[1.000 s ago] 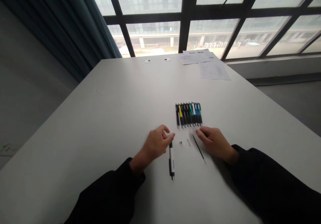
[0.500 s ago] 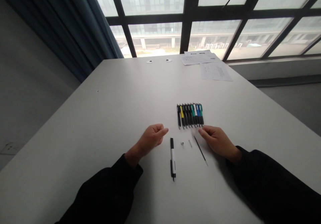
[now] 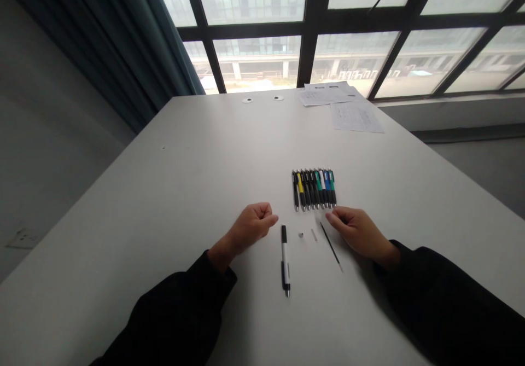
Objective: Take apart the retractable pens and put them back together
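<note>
My left hand [image 3: 255, 225] rests on the table in a loose fist, with no object visible in it. Just right of it lies a white pen barrel [image 3: 286, 259] with a black grip, its metal end toward me. Beyond that are a small metal tip [image 3: 301, 235], a thin spring [image 3: 314, 234] and a dark ink refill [image 3: 331, 247] lying at a slant. Beside the refill, my right hand [image 3: 353, 229] is curled closed, and nothing shows in it. Its thumb is close to the near ends of a row of several click pens [image 3: 314, 190] in black, yellow, green, white and blue.
The white table [image 3: 205, 163] reaches to a dark-framed window [image 3: 307, 32]. Printed sheets [image 3: 356, 116] lie at its far right corner. Two small round white pieces [image 3: 279, 98] are at the far edge. A blue curtain [image 3: 156, 65] hangs at the left.
The whole view has shifted slightly, so everything appears a little further right. Both hands and the pen parts keep their places on the table.
</note>
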Motion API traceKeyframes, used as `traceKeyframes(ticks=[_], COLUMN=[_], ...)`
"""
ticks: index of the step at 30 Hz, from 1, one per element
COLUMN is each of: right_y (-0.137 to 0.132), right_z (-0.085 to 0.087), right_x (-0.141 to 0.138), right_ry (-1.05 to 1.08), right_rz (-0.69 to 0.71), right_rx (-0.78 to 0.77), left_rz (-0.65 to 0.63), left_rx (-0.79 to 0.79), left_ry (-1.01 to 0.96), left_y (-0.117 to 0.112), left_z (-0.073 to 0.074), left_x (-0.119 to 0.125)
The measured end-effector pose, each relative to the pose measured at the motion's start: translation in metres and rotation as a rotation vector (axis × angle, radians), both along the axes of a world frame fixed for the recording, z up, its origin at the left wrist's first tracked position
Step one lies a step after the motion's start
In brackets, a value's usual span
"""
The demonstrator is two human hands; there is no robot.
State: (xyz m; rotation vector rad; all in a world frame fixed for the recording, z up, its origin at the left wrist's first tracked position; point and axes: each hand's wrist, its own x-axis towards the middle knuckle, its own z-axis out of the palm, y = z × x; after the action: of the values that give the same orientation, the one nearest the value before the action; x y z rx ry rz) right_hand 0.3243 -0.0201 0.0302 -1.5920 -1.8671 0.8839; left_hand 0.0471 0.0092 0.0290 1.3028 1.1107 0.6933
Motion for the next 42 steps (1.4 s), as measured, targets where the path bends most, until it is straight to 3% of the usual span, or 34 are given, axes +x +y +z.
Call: traceKeyframes(ticks=[7,11,15,19,26,29,32,35,38,42], right_y=[-0.004,-0.007,-0.010,-0.013,-0.013,-0.012,-0.012,-0.013,-0.009,-0.002], right_z=[0.013,0.029,0.036,0.038,0.048,0.066,0.095,0.119,0.126,0.117], right_x=[-0.004,-0.006,-0.001,0.006,0.006,0.007,0.001,-0.024,-0.060,-0.089], right_ry=[-0.095,-0.270,-0.407,-0.475,-0.479,-0.304,0.214,0.567,0.570,0.567], right_rz=[0.088,0.199,0.217,0.224,0.295,0.384,0.421,0.413,0.287,0.295], right_rx=[-0.058,-0.175,-0.208,-0.197,-0.247,-0.342,-0.470,-0.257,0.077,0.184], left_rz=[-0.057,-0.071,-0.066,-0.101,-0.119,-0.154,-0.241,-0.323,-0.363,-0.378], left_rx=[0.151,0.237,0.233,0.163,0.070,0.088,0.078,0.059,0.044,0.017], left_ry=[0.207,0.343,0.372,0.256,-0.170,-0.333,-0.439,-0.488,-0.509,-0.501], left_y=[-0.004,-0.013,-0.018,-0.011,0.008,0.006,0.001,-0.003,-0.003,-0.001], left_z=[0.007,0.014,0.013,0.010,0.001,-0.004,-0.007,-0.007,-0.005,-0.004], left_x=[0.002,0.010,0.015,0.005,-0.019,-0.022,-0.021,-0.022,-0.025,-0.032])
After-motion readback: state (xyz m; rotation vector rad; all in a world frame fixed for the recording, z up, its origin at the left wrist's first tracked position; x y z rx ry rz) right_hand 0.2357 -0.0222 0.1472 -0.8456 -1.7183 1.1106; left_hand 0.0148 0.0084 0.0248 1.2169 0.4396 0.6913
